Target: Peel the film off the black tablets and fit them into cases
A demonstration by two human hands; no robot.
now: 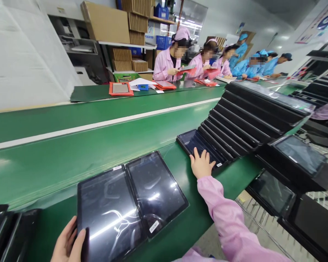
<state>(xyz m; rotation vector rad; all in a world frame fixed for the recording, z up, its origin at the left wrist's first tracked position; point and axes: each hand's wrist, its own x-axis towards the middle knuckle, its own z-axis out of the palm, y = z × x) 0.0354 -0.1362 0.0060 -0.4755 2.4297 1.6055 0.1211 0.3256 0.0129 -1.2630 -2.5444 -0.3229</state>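
Note:
My left hand (69,243) grips the left edge of a glossy black tablet (109,207), its thumb near the top face. Beside that tablet, edge to edge, lies a second tablet (157,193) with a small white label near its lower corner. Both lie face up on the green bench, reflecting the lights. My right hand (203,164) rests with fingers spread on the screen of another tablet (192,142). This one lies at the low front end of a slanted, overlapping row of tablets (235,112).
More black tablets (13,233) lean together at lower left. Further ones (300,153) sit on a rack at right. A green conveyor belt (112,134) crosses ahead. Beyond it, several co-workers (166,63) in pink or blue sit near red-framed pieces (121,88). Cardboard boxes (106,22) fill shelves.

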